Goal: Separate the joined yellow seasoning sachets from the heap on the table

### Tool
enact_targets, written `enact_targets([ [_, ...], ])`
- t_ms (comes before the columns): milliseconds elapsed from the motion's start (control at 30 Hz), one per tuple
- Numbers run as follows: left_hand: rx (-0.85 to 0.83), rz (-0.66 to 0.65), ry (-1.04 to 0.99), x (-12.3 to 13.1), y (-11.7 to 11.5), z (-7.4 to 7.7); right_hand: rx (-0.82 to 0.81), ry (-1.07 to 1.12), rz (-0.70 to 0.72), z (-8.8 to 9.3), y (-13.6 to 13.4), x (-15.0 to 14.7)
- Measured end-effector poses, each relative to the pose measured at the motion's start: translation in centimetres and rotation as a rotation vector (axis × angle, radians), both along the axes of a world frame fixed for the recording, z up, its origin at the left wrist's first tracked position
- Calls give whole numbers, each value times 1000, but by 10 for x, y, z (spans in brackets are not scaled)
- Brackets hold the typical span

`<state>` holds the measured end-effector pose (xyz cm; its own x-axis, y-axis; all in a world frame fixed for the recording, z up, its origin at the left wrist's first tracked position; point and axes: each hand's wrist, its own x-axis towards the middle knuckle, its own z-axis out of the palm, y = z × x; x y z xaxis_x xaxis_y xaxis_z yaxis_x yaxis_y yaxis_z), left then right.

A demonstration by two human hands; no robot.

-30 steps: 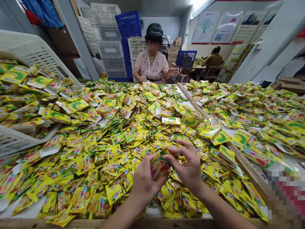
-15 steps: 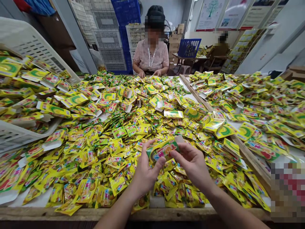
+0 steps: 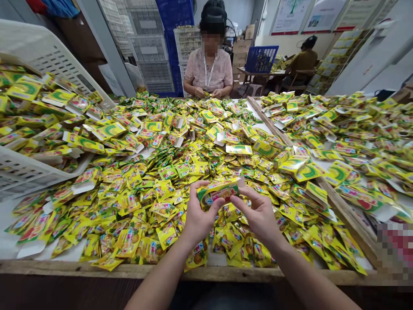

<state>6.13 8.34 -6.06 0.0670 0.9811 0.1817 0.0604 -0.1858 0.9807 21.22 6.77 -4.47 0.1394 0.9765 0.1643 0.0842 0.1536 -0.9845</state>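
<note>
Here the left hand (image 3: 198,217) and the right hand (image 3: 258,213) both pinch a small yellow-and-green printed cardboard carton (image 3: 219,192), held level just above the heap of yellow foil sachets (image 3: 161,189) near the front of the wooden-edged table (image 3: 97,270). The left thumb and fingers are closed round its left end and the right fingertips are closed on its right end, where a white flap (image 3: 240,181) stands open. With a grip only at the two ends, I judge the thin carton could buckle or slip into the look-alike litter below, and anything inside could slide out of the open end.
</note>
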Motion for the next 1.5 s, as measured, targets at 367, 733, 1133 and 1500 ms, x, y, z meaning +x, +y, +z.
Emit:
enact_targets([
  [367,-123,-90,-199,3,1,4,-107,37,192,7,-3,-7],
  [733,-158,-191,-197,4,1,2,20,187,-209,-5,-13,-13],
  [1133,-34,70,-322,-11,13,11,102,-216,-1099,54,-31,198],
  [1500,105,525,-478,-22,35,2,-162,-1080,-152,-9,87,102],
])
